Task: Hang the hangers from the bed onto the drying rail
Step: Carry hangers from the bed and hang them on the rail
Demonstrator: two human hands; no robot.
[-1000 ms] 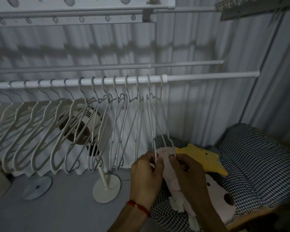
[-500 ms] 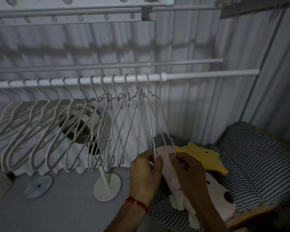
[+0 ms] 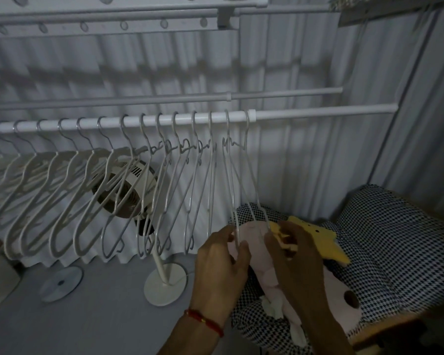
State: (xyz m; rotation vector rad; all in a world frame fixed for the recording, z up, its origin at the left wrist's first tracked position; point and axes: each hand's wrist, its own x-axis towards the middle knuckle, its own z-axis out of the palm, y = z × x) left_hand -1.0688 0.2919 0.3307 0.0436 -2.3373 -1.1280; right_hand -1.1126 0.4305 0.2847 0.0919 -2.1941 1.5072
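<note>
A: What is changing over this last second?

B: The hands are drawing apart. A moment ago they were sitting knuckle to knuckle under the last two thin white wire hangers (image 3: 237, 180); now the left hand (image 3: 219, 267) is keeping hold of one lower wire while the right hand (image 3: 292, 254) is sliding out toward the bed, spreading the pair. Both hooks are staying over the white drying rail (image 3: 318, 113), at the right end of the long row of white hangers (image 3: 92, 190).

A: So what is that meaning for the task?

B: I am judging these two to be already hung, and the hands to be only spacing them (tidying, not carrying). No further hanger is showing on the black-and-white checked bedding (image 3: 385, 242), though much of the bed is lying out of view.

A: And how are the hands posing?

B: Both are reaching up from below, backs toward the camera. The left grip is narrow, thumb and fingertips pinching a wire, a red cord bracelet (image 3: 203, 321) circling the wrist. The right grip is narrow too, its fingertips closing on the outer hanger's lower wire, just in front of a yellow star-shaped plush (image 3: 321, 239) and a pale pink soft toy (image 3: 338, 303).

A: Anything behind?

B: A white pedestal fan (image 3: 128, 193) is standing behind the row.
</note>
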